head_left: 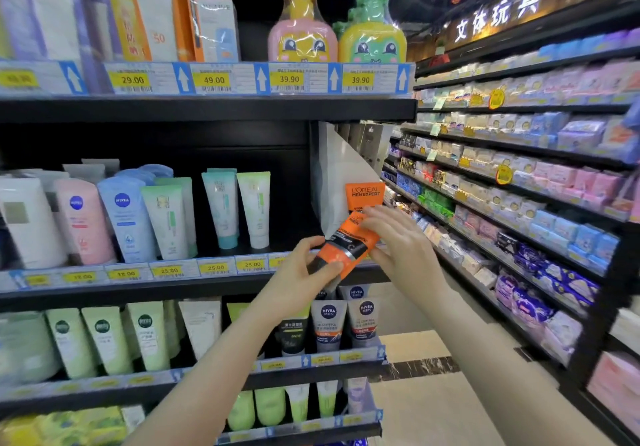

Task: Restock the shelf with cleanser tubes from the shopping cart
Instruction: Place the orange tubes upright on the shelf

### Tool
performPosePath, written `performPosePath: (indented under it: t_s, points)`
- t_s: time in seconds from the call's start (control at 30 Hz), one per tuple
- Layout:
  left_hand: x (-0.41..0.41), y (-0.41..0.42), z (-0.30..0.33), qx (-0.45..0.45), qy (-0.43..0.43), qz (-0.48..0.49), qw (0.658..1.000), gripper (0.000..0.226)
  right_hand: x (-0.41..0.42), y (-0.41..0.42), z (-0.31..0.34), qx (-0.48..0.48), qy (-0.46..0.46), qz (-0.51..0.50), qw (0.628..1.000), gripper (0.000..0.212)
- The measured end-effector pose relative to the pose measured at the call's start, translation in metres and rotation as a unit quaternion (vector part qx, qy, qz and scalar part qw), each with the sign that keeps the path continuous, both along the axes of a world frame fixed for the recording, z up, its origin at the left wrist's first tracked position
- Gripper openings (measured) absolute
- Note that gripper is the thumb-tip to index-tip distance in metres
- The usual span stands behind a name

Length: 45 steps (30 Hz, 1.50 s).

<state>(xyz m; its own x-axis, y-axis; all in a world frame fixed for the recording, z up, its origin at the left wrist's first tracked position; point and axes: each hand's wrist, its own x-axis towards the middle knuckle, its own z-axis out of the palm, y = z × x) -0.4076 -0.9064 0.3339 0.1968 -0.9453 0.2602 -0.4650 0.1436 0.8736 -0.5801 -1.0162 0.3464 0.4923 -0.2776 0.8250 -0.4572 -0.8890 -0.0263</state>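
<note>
I am looking down a supermarket aisle, facing a black metal shelving unit (pixel 207 110) on my left, with a second long run of shelves (pixel 519 175) on the right stacked with pastel packets of what look like hygiene products. Between them runs a pale tiled floor (pixel 415 397) crossed by a dark marbled strip. Lit white Chinese characters (pixel 498 13) hang high on the far right wall under a dark ceiling. My left hand (pixel 304 279) is closed around the lower end of an orange and black plastic cleanser tube (pixel 349 246), thumb on its front, holding it tilted in the air just in front of the middle shelf's right end. My right hand (pixel 401 241) is flat with fingers spread, its fingertips touching the tube's upper end, gripping nothing. Just behind the tube stands another orange tube printed L'OREAL MEN EXPERT (pixel 364 195), upright on that shelf beside a white divider panel (pixel 336 175). Further left on the same shelf stand white, pink, blue and green tubes (pixel 166 217), with an empty gap to their right. Yellow price tags (pixel 214 267) line the shelf edge. The shelf above carries two cartoon-faced bottles (pixel 336 30); the shelf below holds grey NIVEA MEN tubes (pixel 343 324).
</note>
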Motion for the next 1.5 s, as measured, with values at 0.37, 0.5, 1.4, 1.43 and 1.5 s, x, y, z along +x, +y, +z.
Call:
performPosePath:
  t_s: [0.37,0.5,1.4,1.43,1.5]
  points:
    - [-0.051,-0.022,-0.011,-0.221,-0.093,0.073,0.968,0.062,0.002,0.025,0.009,0.483,-0.255,0.236,0.804,0.019]
    - [-0.012,-0.043,-0.015,-0.230,-0.406,0.185,0.865,0.064,-0.011,-0.006,0.030,0.423,-0.220,0.215,0.852,0.021]
    - [0.021,-0.074,-0.052,-0.192,-0.575,0.229,0.762,0.064,-0.002,-0.076,-0.004,0.476,-0.110,0.154,0.859,0.027]
    - [0.021,-0.073,-0.052,-0.190,-0.575,0.229,0.762,0.064,-0.002,-0.075,-0.004,0.476,-0.111,0.151,0.859,0.027]
    - [0.021,-0.073,-0.052,-0.188,-0.575,0.228,0.763,0.064,-0.001,-0.075,-0.006,0.480,-0.113,0.147,0.857,0.026]
